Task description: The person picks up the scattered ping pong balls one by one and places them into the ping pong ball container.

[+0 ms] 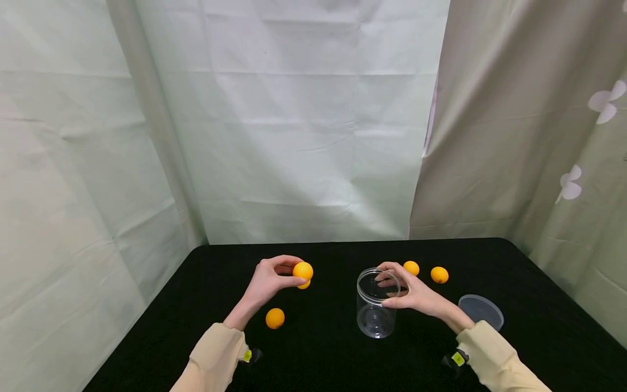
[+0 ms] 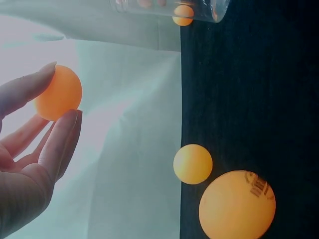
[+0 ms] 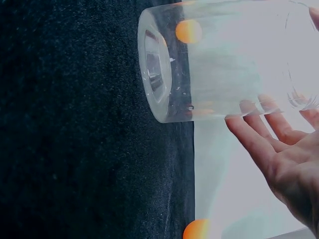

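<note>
My left hand (image 1: 271, 280) pinches an orange ping-pong ball (image 1: 302, 270) between thumb and fingertips, raised above the table. Partly hidden behind it in the head view is a second ball (image 1: 305, 285); another ball (image 1: 275, 318) lies nearer, beside the left wrist. In the left wrist view, the pinched ball (image 2: 61, 93) shows clear of the two on the cloth. My right hand (image 1: 415, 294) grips a clear plastic jar (image 1: 375, 318) near its rim, thumb on the near side and fingers behind. The jar is upright and its mouth is uncovered; no ball shows inside.
Two more orange balls, one (image 1: 411, 267) just behind the right hand and one (image 1: 439, 275) farther right, lie on the black tabletop (image 1: 323, 359). A round grey translucent lid (image 1: 482, 310) lies beyond the right forearm. Pale curtains (image 1: 303, 136) hang behind the table.
</note>
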Available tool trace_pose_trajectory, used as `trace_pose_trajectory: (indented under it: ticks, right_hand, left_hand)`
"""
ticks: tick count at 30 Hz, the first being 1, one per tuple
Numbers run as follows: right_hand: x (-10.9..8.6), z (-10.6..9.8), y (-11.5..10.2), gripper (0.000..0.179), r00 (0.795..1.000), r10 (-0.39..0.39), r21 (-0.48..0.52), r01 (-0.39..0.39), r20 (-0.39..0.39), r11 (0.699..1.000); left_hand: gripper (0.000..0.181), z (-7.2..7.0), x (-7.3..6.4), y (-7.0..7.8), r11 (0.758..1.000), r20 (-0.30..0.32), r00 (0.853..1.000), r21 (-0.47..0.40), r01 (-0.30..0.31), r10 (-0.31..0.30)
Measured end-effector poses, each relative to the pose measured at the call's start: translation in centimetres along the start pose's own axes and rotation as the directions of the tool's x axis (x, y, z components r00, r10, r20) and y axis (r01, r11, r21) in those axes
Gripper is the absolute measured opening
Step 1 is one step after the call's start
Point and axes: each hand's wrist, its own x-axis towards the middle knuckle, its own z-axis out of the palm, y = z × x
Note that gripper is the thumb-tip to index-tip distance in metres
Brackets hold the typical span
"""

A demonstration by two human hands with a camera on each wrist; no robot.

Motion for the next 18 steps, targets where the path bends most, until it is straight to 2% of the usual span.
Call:
trace_pose_trajectory:
  ticks: [9, 18]
  right_hand:
    - [0.0, 0.1, 0.2, 0.058, 1.000, 0.007, -0.001, -0.007, -0.001, 1.000]
    - [0.1, 0.1, 0.2, 0.058, 1.000, 0.004, 0.004, -0.004, -0.002, 1.000]
  left_hand:
    - [0.033, 0.7, 0.4, 0.3, 0.999, 0.013, 1.000, -0.034, -0.007, 0.008]
    - [0.033, 2.1, 0.7, 2.1, 0.999, 0.003, 0.999, -0.037, -0.033, 0.033]
